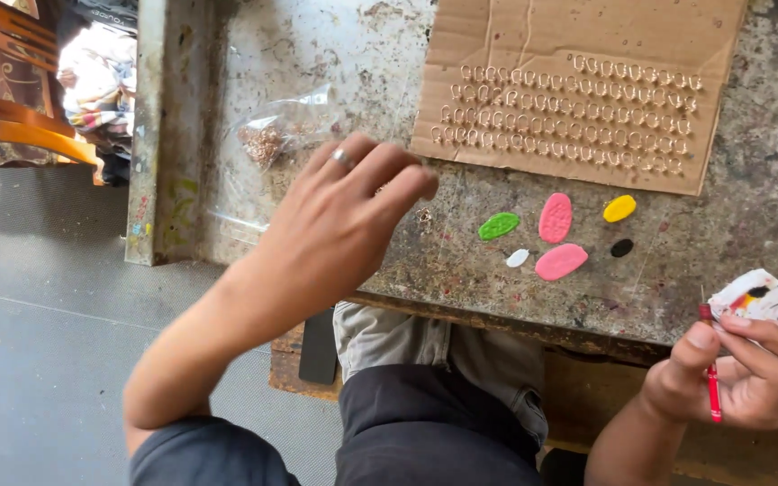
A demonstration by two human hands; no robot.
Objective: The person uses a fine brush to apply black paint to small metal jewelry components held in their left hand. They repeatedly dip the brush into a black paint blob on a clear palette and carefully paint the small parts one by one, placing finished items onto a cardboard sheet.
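My left hand (pixel 353 211), a ring on one finger, hovers fingers-down over the worn table (pixel 461 261), just right of a clear plastic bag (pixel 267 148) of small metal rings. What its fingertips touch is hidden. My right hand (pixel 740 369) at the lower right grips a thin red tool (pixel 711 378) and a paint-stained white piece (pixel 763 297). Between the hands lie small coloured oval blobs: one green (pixel 498 225), two pink (pixel 556 218), one yellow (pixel 619 208), one white (pixel 517 258), one black (pixel 621 247).
A cardboard sheet (pixel 587 36) at the back holds several rows of small metal loops (pixel 569 112). The table's left edge (pixel 150 135) drops to a grey floor (pixel 38 342). An orange wooden chair (pixel 11 99) stands at far left. My knees sit under the table's front edge.
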